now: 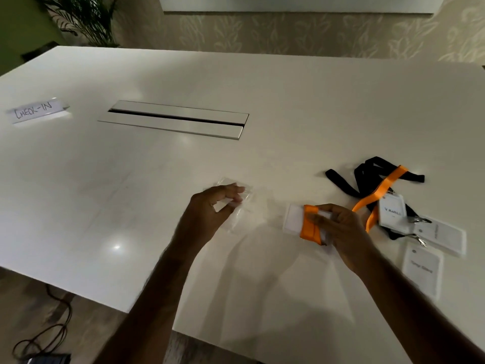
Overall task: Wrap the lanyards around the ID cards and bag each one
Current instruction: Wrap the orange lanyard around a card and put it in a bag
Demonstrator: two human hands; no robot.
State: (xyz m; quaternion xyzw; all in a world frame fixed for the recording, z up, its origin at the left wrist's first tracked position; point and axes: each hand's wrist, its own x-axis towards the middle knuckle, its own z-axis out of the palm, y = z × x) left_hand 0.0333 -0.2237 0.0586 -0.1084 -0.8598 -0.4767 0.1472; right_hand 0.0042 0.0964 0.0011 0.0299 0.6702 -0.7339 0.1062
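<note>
While the right hand (338,227) grips an ID card (296,219) wound in an orange lanyard (311,228) near the desk's (131,179) near edge, the left hand (210,208) pinches a clear bag (236,206) just beside it. Toward the right edge lie three more cards (422,269) among black lanyards (367,174) and an orange one (380,190). Farther on, bare surface runs to a cable slot (173,119) and a "CHECK-IN" sign (36,110) at the left edge.

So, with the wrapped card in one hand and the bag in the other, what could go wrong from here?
1. The orange lanyard is wound around the ID card and held only by the right hand; it may unwind if the grip loosens.
2. The left hand pinches the thin clear bag; its mouth seems closed, so opening it one-handed may be difficult.
3. The waiting black lanyards lie crossed and could tangle.
</note>
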